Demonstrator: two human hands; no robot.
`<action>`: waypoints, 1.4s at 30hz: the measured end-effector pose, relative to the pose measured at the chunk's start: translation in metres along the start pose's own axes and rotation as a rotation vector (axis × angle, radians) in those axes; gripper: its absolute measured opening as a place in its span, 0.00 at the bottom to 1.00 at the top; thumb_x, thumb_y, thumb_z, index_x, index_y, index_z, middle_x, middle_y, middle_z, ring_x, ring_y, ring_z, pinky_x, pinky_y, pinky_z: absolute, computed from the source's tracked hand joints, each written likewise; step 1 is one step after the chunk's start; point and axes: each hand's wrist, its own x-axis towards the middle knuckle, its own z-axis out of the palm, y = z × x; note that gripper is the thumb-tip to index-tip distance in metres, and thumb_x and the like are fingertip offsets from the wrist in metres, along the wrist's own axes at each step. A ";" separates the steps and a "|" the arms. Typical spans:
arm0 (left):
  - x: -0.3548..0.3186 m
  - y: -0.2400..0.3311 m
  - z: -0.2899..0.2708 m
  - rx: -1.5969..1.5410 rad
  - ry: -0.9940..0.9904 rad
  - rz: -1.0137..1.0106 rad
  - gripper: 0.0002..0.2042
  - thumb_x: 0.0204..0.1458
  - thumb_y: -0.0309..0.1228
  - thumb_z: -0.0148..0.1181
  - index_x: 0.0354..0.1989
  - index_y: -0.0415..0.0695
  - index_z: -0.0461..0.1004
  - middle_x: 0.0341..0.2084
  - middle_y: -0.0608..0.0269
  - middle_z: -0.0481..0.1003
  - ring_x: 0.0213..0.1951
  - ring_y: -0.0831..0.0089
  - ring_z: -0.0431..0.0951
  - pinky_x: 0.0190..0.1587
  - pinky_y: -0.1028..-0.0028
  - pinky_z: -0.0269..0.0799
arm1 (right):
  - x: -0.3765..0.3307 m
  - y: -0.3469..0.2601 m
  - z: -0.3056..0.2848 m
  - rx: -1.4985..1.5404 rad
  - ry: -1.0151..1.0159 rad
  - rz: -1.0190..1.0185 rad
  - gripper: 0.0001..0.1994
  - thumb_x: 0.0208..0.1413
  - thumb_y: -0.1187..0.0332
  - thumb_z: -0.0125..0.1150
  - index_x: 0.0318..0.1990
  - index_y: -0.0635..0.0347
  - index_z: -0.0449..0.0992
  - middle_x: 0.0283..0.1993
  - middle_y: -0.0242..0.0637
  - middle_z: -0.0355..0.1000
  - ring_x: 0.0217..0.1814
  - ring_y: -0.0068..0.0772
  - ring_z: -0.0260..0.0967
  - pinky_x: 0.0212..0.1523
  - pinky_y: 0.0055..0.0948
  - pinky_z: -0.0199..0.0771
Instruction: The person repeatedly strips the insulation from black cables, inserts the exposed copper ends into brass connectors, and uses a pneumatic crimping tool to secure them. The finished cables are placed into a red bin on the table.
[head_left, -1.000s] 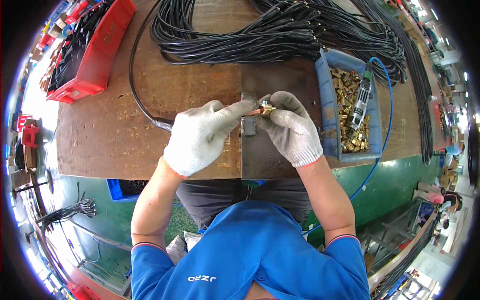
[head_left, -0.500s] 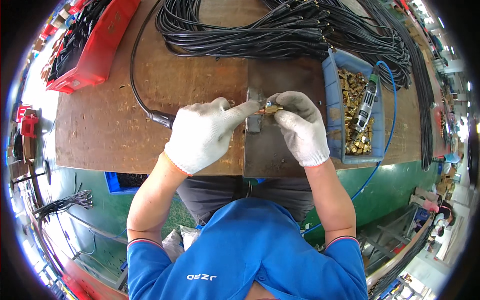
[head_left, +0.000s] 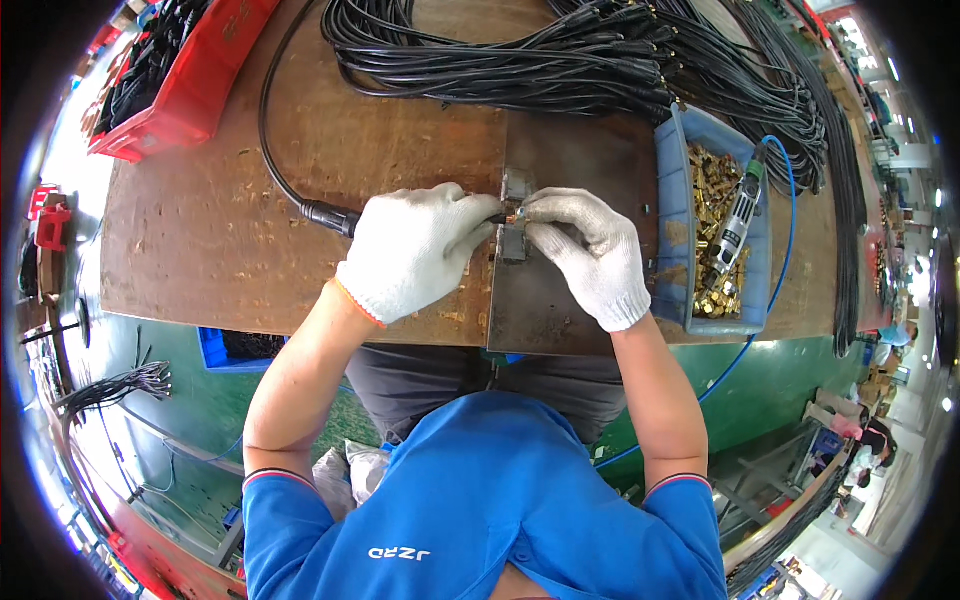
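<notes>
My left hand (head_left: 412, 240), in a white knit glove, is closed round a black cable (head_left: 330, 215) near its end. The cable runs in from the left, with a thicker black sleeve beside my palm. A small copper-coloured tip (head_left: 513, 213) shows between the two hands. My right hand (head_left: 592, 250), also gloved, pinches at that tip with thumb and fingers. Its fingertips cover what they hold, so I cannot tell whether a brass fitting is there. Below the fingers, a small metal block (head_left: 513, 245) is fixed on the dark plate (head_left: 560, 310).
A blue bin (head_left: 675, 215) of brass fittings (head_left: 712, 190) stands at right, with an air tool (head_left: 735, 230) and blue hose (head_left: 792, 220) on it. Bundled black cables (head_left: 500, 75) lie along the back. A red bin (head_left: 190, 95) sits far left.
The brass fitting seen in my right fingers is now mostly hidden. My right fingertips have moved slightly left, closer to my left hand. The view has shifted a little.
</notes>
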 end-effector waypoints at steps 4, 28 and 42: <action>0.002 -0.008 0.009 0.019 0.010 -0.019 0.09 0.60 0.33 0.67 0.47 0.50 0.85 0.31 0.56 0.80 0.34 0.52 0.84 0.37 0.57 0.80 | 0.007 0.000 0.005 -0.217 0.046 -0.086 0.12 0.53 0.77 0.76 0.46 0.56 0.88 0.48 0.39 0.85 0.53 0.41 0.83 0.56 0.35 0.83; 0.001 -0.027 0.032 0.024 -0.004 -0.044 0.10 0.57 0.32 0.68 0.47 0.53 0.85 0.31 0.57 0.79 0.33 0.52 0.83 0.36 0.57 0.80 | 0.025 -0.003 0.002 -0.445 -0.070 0.029 0.09 0.56 0.69 0.74 0.44 0.54 0.88 0.49 0.41 0.83 0.54 0.47 0.80 0.53 0.42 0.81; 0.002 -0.031 0.033 -0.020 -0.058 -0.062 0.08 0.60 0.33 0.66 0.47 0.50 0.84 0.33 0.56 0.79 0.37 0.51 0.84 0.41 0.56 0.80 | 0.031 0.001 0.004 -0.416 -0.079 0.060 0.07 0.57 0.69 0.73 0.43 0.56 0.87 0.45 0.39 0.83 0.49 0.44 0.80 0.51 0.39 0.80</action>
